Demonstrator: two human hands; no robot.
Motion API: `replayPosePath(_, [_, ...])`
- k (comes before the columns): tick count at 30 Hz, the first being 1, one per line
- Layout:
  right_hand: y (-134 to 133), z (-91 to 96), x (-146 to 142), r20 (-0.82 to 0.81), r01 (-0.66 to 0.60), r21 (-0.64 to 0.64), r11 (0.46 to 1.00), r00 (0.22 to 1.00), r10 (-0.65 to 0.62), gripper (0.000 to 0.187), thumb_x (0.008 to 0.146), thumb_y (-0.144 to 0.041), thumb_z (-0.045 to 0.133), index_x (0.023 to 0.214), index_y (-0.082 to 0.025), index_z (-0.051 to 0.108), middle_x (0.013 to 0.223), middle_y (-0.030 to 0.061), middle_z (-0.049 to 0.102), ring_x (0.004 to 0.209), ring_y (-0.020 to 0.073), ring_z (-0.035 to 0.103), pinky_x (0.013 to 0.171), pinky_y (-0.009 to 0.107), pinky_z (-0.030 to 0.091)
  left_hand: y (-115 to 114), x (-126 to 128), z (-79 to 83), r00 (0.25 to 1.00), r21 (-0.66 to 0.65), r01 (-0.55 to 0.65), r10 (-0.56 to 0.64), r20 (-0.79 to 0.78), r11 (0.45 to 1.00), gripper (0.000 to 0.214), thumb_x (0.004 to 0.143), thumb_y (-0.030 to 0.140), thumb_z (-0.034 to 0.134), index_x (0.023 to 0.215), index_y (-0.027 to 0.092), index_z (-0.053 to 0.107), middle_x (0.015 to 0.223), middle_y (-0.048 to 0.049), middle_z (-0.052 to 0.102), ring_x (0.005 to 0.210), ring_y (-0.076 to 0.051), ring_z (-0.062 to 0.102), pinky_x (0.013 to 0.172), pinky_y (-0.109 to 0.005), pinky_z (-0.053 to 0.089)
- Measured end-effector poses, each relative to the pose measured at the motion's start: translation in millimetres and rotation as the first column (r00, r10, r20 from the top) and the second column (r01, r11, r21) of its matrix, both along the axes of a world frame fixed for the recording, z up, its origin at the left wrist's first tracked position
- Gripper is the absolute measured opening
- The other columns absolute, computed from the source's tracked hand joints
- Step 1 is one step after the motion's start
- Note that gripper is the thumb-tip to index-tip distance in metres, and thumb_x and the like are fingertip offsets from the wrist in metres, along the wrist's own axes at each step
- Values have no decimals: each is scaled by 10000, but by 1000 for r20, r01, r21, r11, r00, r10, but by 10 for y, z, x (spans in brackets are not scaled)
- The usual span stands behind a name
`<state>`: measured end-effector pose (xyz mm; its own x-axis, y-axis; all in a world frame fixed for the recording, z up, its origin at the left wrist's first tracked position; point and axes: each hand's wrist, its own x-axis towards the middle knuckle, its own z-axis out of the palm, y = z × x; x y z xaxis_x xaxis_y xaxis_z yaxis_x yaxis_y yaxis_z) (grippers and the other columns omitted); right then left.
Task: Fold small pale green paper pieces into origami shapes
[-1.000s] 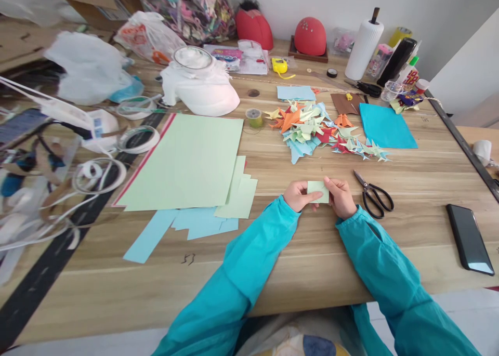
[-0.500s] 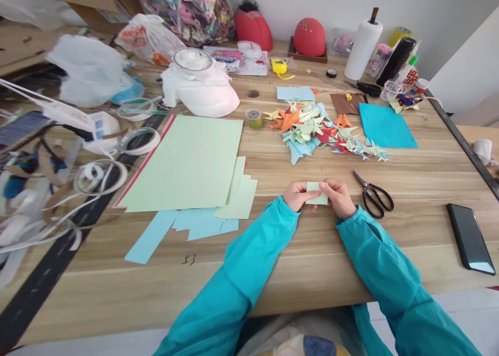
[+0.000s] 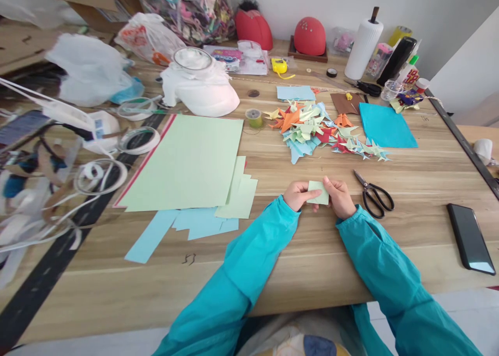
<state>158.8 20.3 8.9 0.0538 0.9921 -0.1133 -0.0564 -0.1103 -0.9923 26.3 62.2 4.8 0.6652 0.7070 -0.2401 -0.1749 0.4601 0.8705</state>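
My left hand (image 3: 298,194) and my right hand (image 3: 340,196) pinch a small folded pale green paper (image 3: 318,192) between them, just above the wooden table (image 3: 312,262). Each hand grips one side of the paper, thumbs on top. A pile of folded paper cranes (image 3: 317,130) in several colours lies a little beyond my hands. Black scissors (image 3: 373,194) rest just right of my right hand.
A large pale green sheet (image 3: 187,161) and light blue paper strips (image 3: 183,226) lie to the left. A teal sheet (image 3: 385,126) sits at the back right, a black phone (image 3: 469,238) near the right edge. Tape rolls (image 3: 101,174), bags and a paper towel roll (image 3: 363,43) crowd the back and left.
The hands have stayed in place; the fingers shifted slightly on the green paper, which tilted a little.
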Motion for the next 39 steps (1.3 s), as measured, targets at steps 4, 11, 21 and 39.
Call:
replayPosePath(4, [17, -23, -7, -39, 8, 3, 1000, 999, -7, 483, 775, -556, 489, 489, -168, 521, 356, -19, 496, 303, 76, 362, 305, 216, 226, -10, 4, 8, 999, -54, -44, 45, 13, 998, 416, 532, 462, 732, 629, 72, 625, 537, -61, 627, 416, -147, 561, 386, -275, 474])
replayPosePath(11, [19, -6, -12, 41, 31, 54, 998, 999, -33, 477, 790, -540, 480, 486, -174, 507, 348, -31, 458, 319, 78, 359, 325, 220, 237, -19, 16, 40, 998, -36, -55, 56, 8, 998, 420, 521, 477, 734, 603, 82, 620, 516, -48, 621, 408, -142, 560, 380, -266, 474])
replayPosePath(21, [7, 43, -37, 110, 69, 88, 994, 991, -78, 477, 765, -559, 500, 470, -186, 466, 342, -40, 410, 311, 70, 313, 323, 227, 216, -37, 2, 85, 996, 151, 6, 7, -86, 989, 364, 520, 430, 749, 526, 93, 612, 421, -31, 587, 362, -116, 526, 392, -239, 449])
replayPosePath(39, [0, 60, -36, 32, -17, 108, 994, 999, 14, 379, 749, -472, 585, 531, -178, 485, 348, -49, 473, 309, 66, 379, 326, 196, 261, -24, -12, 41, 996, 173, 59, -48, -69, 983, 340, 546, 411, 742, 553, 97, 611, 457, -33, 606, 403, -122, 554, 442, -242, 462])
